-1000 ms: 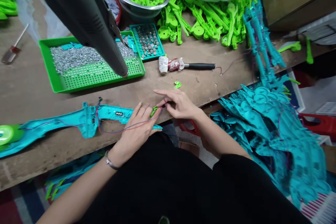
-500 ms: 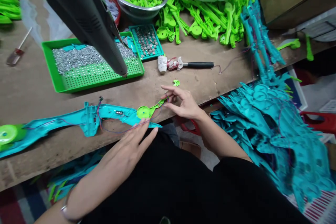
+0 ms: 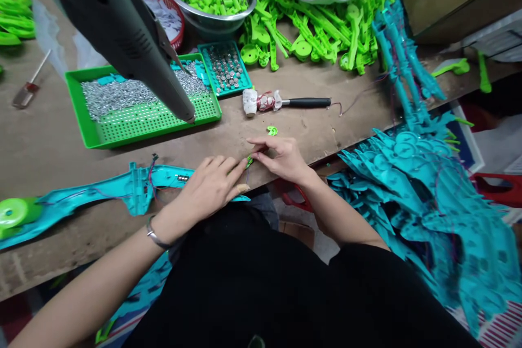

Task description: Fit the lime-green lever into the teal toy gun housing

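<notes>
Head camera, looking down at a wooden workbench (image 3: 53,136). The left hand (image 3: 210,187) lies flat, palm down, on the near end of a long teal plastic shell (image 3: 101,190) that stretches off to the left along the bench edge; fingers are stretched out and loosely together, pressing rather than grabbing. The right hand (image 3: 281,157) is just beside it, fingers curled in, thumb and fingertips pinched on a small green plastic piece (image 3: 249,161) right at the tip of the shell. The two hands nearly touch there. Thin red and blue wires (image 3: 153,179) run along the shell.

A tiny green bit (image 3: 272,130) sits on the bench just past the right hand. Further back there's a black-handled tool (image 3: 285,101), a green tray (image 3: 93,138) of silvery screws, a smaller teal tray (image 3: 226,68) of round metal parts, and a metal bowl (image 3: 212,19) full of green pieces. A dark hanging power tool (image 3: 130,38) pokes in from top left. Big heap of teal shells (image 3: 428,201) on the right.
</notes>
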The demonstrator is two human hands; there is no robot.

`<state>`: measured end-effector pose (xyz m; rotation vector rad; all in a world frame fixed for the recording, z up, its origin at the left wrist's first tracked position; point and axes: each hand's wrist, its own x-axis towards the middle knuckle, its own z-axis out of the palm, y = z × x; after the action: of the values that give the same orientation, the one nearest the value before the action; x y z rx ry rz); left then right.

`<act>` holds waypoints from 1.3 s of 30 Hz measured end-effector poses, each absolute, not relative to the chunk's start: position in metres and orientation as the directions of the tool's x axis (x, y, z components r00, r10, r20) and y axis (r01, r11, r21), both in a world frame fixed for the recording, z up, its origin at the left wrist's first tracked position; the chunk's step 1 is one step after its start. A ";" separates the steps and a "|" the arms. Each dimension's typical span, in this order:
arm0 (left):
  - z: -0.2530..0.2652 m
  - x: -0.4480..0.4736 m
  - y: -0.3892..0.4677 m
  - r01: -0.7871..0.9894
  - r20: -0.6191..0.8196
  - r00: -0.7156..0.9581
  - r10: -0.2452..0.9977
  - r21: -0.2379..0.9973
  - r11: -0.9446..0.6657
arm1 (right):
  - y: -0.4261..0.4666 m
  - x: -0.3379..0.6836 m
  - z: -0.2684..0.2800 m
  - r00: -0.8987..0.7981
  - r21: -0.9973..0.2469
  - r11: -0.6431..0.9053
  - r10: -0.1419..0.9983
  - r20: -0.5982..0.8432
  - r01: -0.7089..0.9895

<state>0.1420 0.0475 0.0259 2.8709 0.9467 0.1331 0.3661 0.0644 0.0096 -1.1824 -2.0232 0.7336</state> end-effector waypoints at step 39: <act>0.025 0.153 0.065 0.330 -0.002 0.944 0.330 -0.010 -0.944 | 0.056 0.382 0.008 -0.222 -0.645 0.381 0.922 0.317 0.663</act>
<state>0.1534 0.0649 0.0246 3.1070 0.5276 -0.0066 0.3821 0.0557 0.0075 -1.3601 -1.9731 0.4961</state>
